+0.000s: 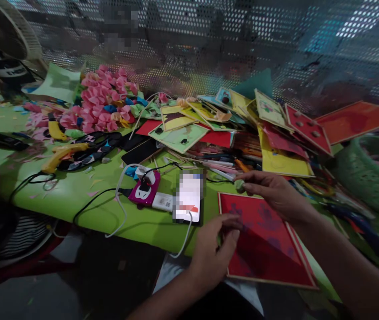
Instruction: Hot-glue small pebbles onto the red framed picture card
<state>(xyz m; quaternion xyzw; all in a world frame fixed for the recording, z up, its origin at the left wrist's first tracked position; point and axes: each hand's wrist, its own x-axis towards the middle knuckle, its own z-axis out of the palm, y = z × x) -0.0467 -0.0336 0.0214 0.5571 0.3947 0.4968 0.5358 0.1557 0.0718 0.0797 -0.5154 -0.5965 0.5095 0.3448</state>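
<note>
Right hand: fingertips pinching a small green lump by the red board's far edge.
Left hand: fingers loosely curled over the board's left edge, nothing visibly gripped; contact unclear.
Red board: below the fingers; purple shapes already on it, green lump not yet.

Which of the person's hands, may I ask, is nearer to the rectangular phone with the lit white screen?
Left. The left hand is off the near-right corner of the phone; the right hand is farther right.
</note>
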